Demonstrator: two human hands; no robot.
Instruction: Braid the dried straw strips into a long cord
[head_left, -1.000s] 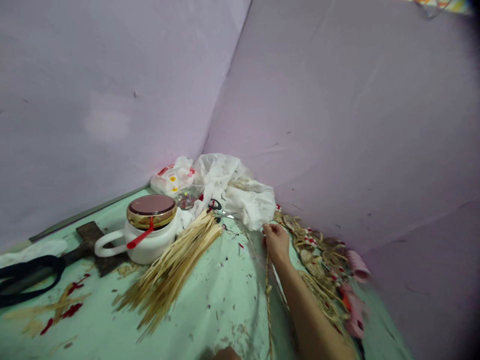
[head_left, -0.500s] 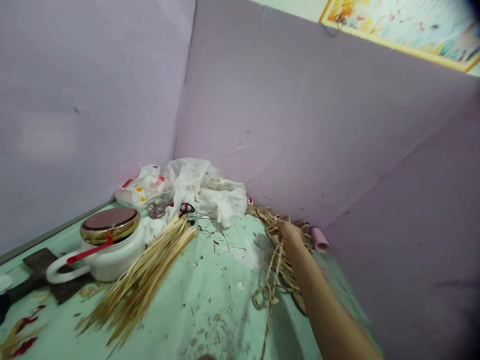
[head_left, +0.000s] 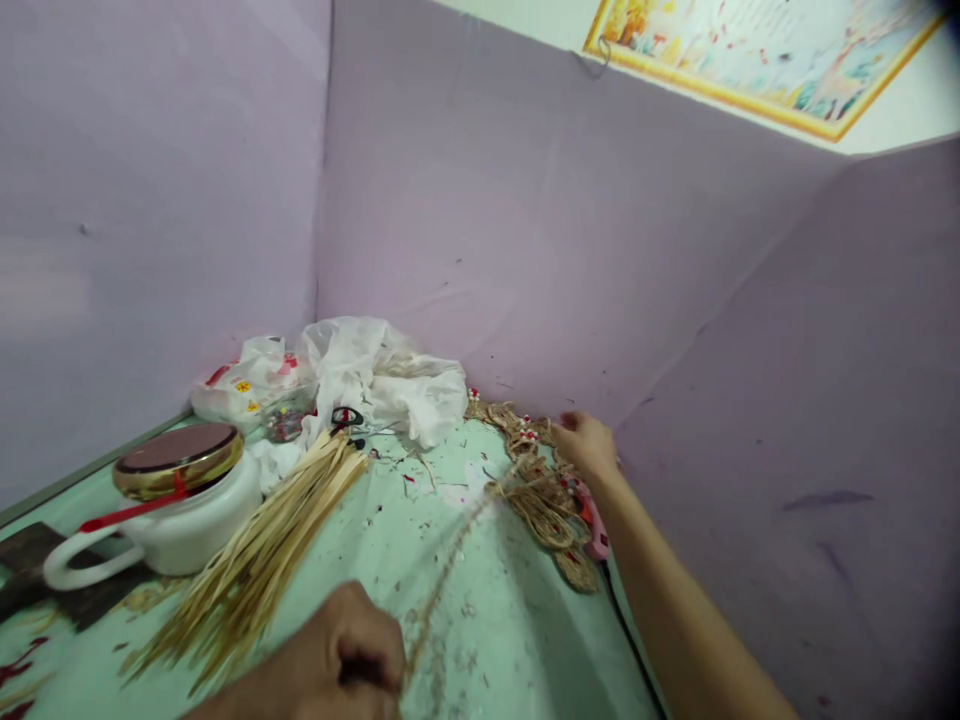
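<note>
My left hand (head_left: 352, 640) is a closed fist at the bottom of the view. A length of braided twine (head_left: 442, 580) runs from beside this fist up to a heap of twine bundles (head_left: 551, 505) near the wall. My right hand (head_left: 586, 445) reaches to the back, at the far right side of the heap, with its fingers curled. What they hold, if anything, is hidden. Small red and white beads (head_left: 527, 430) sit among the bundles. A pink object (head_left: 596, 530) with a dark cord lies partly under them, next to my right forearm.
At the left stand a white mug (head_left: 187, 530) with a gold-rimmed lid (head_left: 180, 460) and a bundle of pale straw (head_left: 262, 560). Behind them are black-handled scissors (head_left: 347, 418) and white plastic bags (head_left: 390, 380). Lilac walls (head_left: 480, 200) enclose the green table cover (head_left: 480, 620).
My left fist has risen into view, and the twine is now stretched toward it. My right hand has moved off the bundles to their far right side. The pink spool no longer shows.
</note>
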